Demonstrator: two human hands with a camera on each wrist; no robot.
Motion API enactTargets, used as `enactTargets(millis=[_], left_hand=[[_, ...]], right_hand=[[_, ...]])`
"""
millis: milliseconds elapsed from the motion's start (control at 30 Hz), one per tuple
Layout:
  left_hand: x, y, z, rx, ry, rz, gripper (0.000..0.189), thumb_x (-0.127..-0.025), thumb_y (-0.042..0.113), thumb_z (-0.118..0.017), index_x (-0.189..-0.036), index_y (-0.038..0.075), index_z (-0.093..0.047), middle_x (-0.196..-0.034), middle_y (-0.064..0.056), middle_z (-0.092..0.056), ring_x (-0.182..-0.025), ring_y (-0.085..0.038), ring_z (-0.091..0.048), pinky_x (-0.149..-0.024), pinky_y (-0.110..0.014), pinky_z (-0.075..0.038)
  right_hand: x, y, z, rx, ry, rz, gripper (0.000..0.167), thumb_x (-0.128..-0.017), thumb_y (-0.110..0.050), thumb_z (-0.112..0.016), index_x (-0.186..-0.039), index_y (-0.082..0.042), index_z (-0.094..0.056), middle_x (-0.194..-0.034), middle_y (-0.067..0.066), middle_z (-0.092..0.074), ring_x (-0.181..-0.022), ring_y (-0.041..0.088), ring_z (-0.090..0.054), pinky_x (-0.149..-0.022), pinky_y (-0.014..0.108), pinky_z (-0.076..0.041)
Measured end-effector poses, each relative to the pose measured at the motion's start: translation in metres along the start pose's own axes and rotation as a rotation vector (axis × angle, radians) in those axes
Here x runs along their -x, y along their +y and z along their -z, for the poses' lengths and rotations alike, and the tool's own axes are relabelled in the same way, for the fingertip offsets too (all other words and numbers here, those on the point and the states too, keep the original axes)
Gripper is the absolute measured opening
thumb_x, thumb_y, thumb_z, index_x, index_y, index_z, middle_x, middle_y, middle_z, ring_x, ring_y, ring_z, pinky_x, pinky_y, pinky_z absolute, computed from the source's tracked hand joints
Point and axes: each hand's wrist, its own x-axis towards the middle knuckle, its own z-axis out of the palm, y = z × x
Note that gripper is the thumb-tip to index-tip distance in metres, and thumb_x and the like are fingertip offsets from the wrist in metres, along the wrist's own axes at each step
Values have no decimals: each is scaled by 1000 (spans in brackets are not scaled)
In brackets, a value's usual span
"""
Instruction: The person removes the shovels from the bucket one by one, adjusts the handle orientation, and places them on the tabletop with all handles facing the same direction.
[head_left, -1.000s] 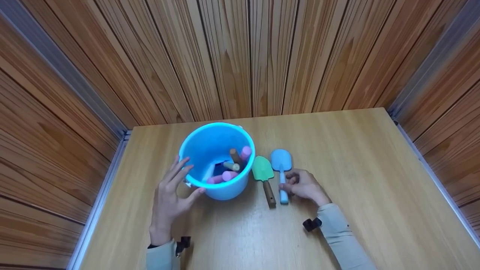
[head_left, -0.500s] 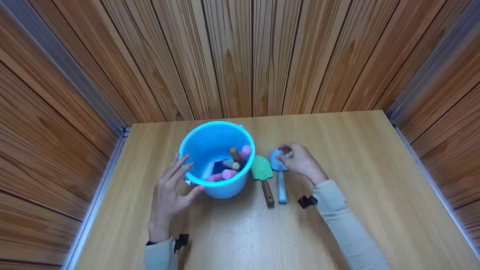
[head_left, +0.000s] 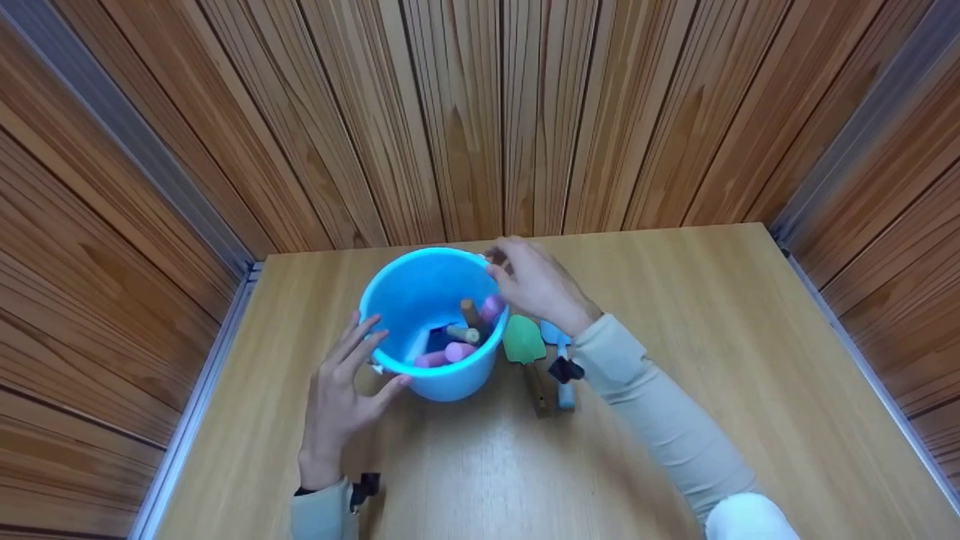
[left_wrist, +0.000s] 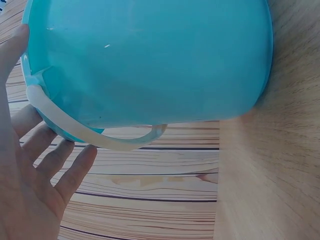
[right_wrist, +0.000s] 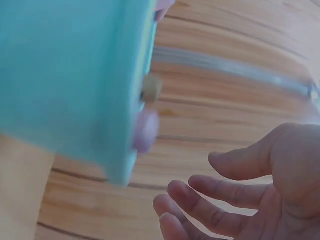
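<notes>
A blue bucket [head_left: 420,281] stands on the table, with several pink, brown and pale stick-like handle ends [head_left: 459,351] and a dark blue piece inside. My left hand [head_left: 341,405] rests at its near left rim, fingers spread and fairly straight, thumb on the edge. The left wrist view shows the bucket's white carrying handle [left_wrist: 80,131] hanging beside those fingers. Above the far right rim hovers my right hand [head_left: 536,285], loosely bent and holding nothing; the right wrist view shows its fingers [right_wrist: 210,210] apart from the bucket wall.
Right of the bucket lie a green trowel [head_left: 524,339] with a brown handle and a light blue shovel [head_left: 565,394], partly hidden by my right sleeve and wrist camera. Wood-panelled walls [head_left: 480,112] enclose the table [head_left: 487,480] at the back and sides.
My right hand has left the blue shovel's handle, passed over its blade and moved left and away to the bucket's far right rim. The shovel stays on the table. My left hand has stayed put.
</notes>
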Motion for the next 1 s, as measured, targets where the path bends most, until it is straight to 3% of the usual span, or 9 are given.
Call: enactTargets(millis=[133, 267, 400, 467, 533, 667, 800, 867, 1000], left_hand=[[-1, 0, 0, -8, 6, 3, 69, -84, 42, -92, -146, 28, -67, -161, -2, -56, -159, -26, -40, -109, -58, -54], [0, -1, -2, -14, 11, -4, 68, -84, 42, -91, -146, 25, -68, -161, 1, -56, -158, -29, -42, -108, -58, -55], [-1, -1, -2, -16, 35, -36, 71, -81, 39, -94, -144, 19, -69, -160, 1, -58, -155, -35, -45, -107, -58, -55], [-3, -1, -2, -9, 39, -50, 72, -81, 38, -94, -145, 18, -69, -160, 1, -58, -155, -36, -45, -108, -58, -55], [-6, -1, -3, -2, 35, -55, 72, -82, 38, -94, -146, 18, -68, -160, 1, -57, -156, -35, -44, -109, -57, -54], [-7, 2, -6, 12, 27, -55, 73, -82, 38, -93, -147, 18, -67, -160, 1, -57, -157, -32, -42, -112, -57, -52], [-6, 4, -7, 10, 21, -50, 74, -82, 40, -93, -149, 23, -65, -161, 2, -56, -158, -28, -40, -114, -57, -50], [-7, 5, -6, 11, 19, -53, 74, -82, 40, -93, -150, 26, -64, -161, 1, -56, -158, -28, -40, -115, -57, -49], [-8, 5, -7, 11, 27, -66, 75, -82, 39, -93, -150, 27, -64, -160, -1, -57, -158, -30, -41, -114, -57, -50]], right_hand=[[-13, -28, -13, 75, -56, 69, 39, -112, -27, -56, -145, -6, -61, -133, 14, -65, -113, 27, -68, -92, 41, -65], [-26, -48, -33, 189, -159, 79, 45, -111, -32, -59, -149, -7, -58, -139, 14, -65, -119, 28, -68, -99, 44, -63], [-36, -59, -54, 273, -297, 58, 40, -109, -36, -63, -134, -5, -67, -106, 14, -72, -93, 26, -76, -79, 37, -66], [-40, -62, -62, 292, -353, 23, 37, -108, -38, -64, -125, -6, -69, -84, 10, -66, -74, 24, -73, -64, 33, -63], [-43, -63, -69, 320, -389, -7, 38, -107, -42, -65, -124, -8, -71, -76, 5, -60, -68, 21, -69, -60, 29, -58], [-49, -60, -79, 405, -472, -48, 48, -104, -52, -64, -129, -12, -72, -76, 1, -63, -70, 19, -69, -65, 28, -58], [-47, -60, -88, 506, -542, -94, 49, -103, -59, -63, -117, -13, -75, -75, 2, -65, -67, 19, -69, -72, 32, -58], [-46, -61, -92, 564, -549, -112, 49, -102, -60, -61, -113, -14, -75, -77, 2, -67, -70, 20, -69, -80, 36, -57], [-45, -62, -98, 650, -536, -107, 55, -102, -64, -58, -121, -16, -74, -90, 4, -73, -86, 24, -71, -98, 47, -57]])
